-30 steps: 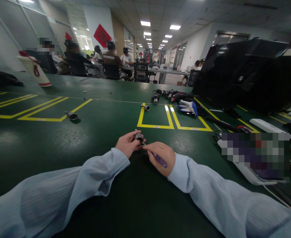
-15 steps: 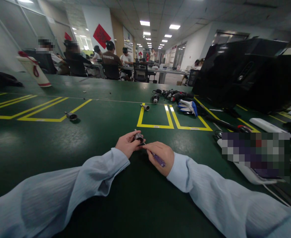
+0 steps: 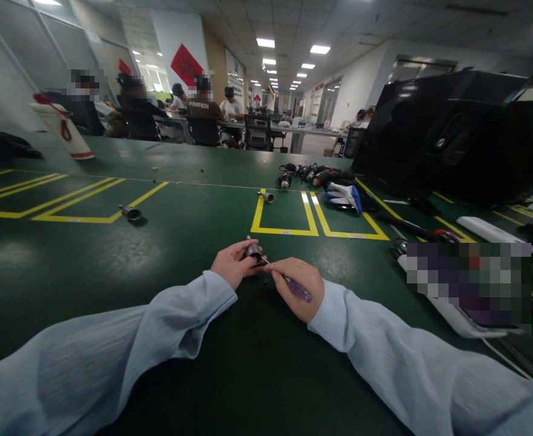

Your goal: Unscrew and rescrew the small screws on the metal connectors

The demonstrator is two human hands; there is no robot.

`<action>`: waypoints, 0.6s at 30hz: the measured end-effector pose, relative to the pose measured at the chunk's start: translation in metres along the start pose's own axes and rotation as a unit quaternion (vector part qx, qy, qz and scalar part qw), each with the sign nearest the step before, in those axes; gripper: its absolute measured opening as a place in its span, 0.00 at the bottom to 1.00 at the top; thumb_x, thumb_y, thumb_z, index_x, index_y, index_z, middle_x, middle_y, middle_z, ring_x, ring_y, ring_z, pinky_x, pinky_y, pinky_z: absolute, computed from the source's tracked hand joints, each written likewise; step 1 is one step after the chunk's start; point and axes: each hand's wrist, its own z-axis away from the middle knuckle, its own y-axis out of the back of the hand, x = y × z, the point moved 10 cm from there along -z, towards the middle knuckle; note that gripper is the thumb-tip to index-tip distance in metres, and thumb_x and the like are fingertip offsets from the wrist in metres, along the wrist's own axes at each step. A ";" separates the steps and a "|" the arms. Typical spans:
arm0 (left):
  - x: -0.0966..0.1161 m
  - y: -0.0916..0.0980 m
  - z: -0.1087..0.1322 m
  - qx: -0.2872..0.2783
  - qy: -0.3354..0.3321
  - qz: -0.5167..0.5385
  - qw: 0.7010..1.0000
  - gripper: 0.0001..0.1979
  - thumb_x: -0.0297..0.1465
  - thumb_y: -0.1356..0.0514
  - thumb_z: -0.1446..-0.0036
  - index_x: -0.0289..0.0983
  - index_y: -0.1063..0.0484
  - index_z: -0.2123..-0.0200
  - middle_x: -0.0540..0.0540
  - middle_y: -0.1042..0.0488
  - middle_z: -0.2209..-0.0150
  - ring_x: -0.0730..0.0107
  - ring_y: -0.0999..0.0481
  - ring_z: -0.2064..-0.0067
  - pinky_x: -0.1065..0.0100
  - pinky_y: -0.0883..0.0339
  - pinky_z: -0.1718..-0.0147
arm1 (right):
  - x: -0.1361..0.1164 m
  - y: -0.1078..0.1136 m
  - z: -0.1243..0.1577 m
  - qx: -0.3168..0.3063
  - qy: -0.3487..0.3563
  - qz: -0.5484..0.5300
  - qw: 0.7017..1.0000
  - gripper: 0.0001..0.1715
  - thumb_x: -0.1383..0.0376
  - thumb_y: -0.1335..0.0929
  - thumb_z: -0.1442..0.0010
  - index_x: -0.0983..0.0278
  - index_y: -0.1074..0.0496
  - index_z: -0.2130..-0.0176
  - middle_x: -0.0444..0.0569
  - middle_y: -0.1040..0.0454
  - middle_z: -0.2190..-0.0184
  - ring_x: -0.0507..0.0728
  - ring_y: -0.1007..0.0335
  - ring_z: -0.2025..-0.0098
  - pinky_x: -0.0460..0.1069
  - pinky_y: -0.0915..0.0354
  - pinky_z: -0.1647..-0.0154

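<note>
My left hand (image 3: 233,264) is closed around a small cup-shaped metal part (image 3: 253,252) with a thin stem at its far end. Its open mouth faces toward me and to the right. In my right hand (image 3: 300,284) is a screwdriver (image 3: 299,289) with a translucent purple handle, gripped between thumb and fingers. The thin shaft points left to the mouth of the metal part; whether the tip touches inside cannot be seen. On the green table just below the hands lies a tiny dark piece (image 3: 265,281).
Similar metal parts stand by the yellow tape, one to the left (image 3: 130,212) and one ahead (image 3: 267,196). Beyond are a pile of dark tools (image 3: 314,174) and a blue-white glove (image 3: 344,197). A black case (image 3: 411,133) and a white device (image 3: 452,315) occupy the right; a cup (image 3: 64,130) stands left.
My right hand and the screwdriver have shifted slightly right, showing more of the shaft. A tiny dark piece now shows on the table below the hands. My left hand stays put.
</note>
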 end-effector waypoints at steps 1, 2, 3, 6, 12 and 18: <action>0.000 0.000 0.000 0.000 0.002 0.000 1.000 0.18 0.15 0.41 0.61 0.31 0.32 0.63 0.45 0.27 0.68 0.66 0.24 0.69 0.60 0.27 0.68 | 0.003 0.004 0.000 0.011 -0.018 -0.016 1.000 0.11 0.71 0.39 0.45 0.65 0.30 0.64 0.50 0.26 0.69 0.53 0.30 0.65 0.49 0.35 0.61; 0.001 -0.001 0.001 -0.001 0.004 -0.002 1.000 0.18 0.14 0.41 0.60 0.32 0.32 0.63 0.45 0.27 0.67 0.66 0.24 0.69 0.61 0.27 0.68 | 0.006 0.008 0.001 0.020 -0.040 -0.033 0.998 0.10 0.71 0.39 0.44 0.65 0.29 0.66 0.49 0.25 0.71 0.52 0.30 0.67 0.48 0.35 0.62; 0.001 -0.001 0.002 -0.003 0.006 -0.005 1.000 0.18 0.14 0.41 0.60 0.32 0.32 0.62 0.44 0.27 0.66 0.67 0.24 0.69 0.62 0.27 0.67 | 0.011 0.010 0.001 0.025 -0.064 -0.050 0.996 0.10 0.70 0.39 0.44 0.65 0.29 0.68 0.48 0.25 0.72 0.52 0.30 0.68 0.48 0.34 0.64; 0.000 -0.002 0.003 -0.009 0.019 -0.014 1.000 0.18 0.15 0.42 0.58 0.32 0.32 0.61 0.44 0.27 0.65 0.67 0.24 0.68 0.64 0.27 0.67 | 0.024 0.011 0.002 0.030 -0.127 -0.100 0.986 0.12 0.69 0.40 0.43 0.67 0.28 0.71 0.49 0.25 0.75 0.52 0.29 0.71 0.47 0.34 0.68; 0.000 -0.004 0.003 -0.029 0.007 -0.017 0.999 0.18 0.16 0.43 0.58 0.32 0.33 0.60 0.43 0.27 0.64 0.66 0.24 0.66 0.65 0.27 0.69 | 0.014 0.010 -0.001 0.030 -0.092 -0.081 0.992 0.11 0.69 0.39 0.44 0.66 0.28 0.69 0.49 0.25 0.74 0.53 0.29 0.69 0.49 0.35 0.65; 0.001 -0.003 0.004 -0.022 0.014 -0.020 0.999 0.18 0.14 0.43 0.60 0.32 0.33 0.63 0.45 0.27 0.68 0.64 0.24 0.68 0.61 0.27 0.68 | 0.003 -0.001 -0.001 0.008 -0.028 -0.038 0.999 0.11 0.71 0.39 0.45 0.63 0.29 0.63 0.49 0.25 0.69 0.53 0.30 0.66 0.50 0.36 0.62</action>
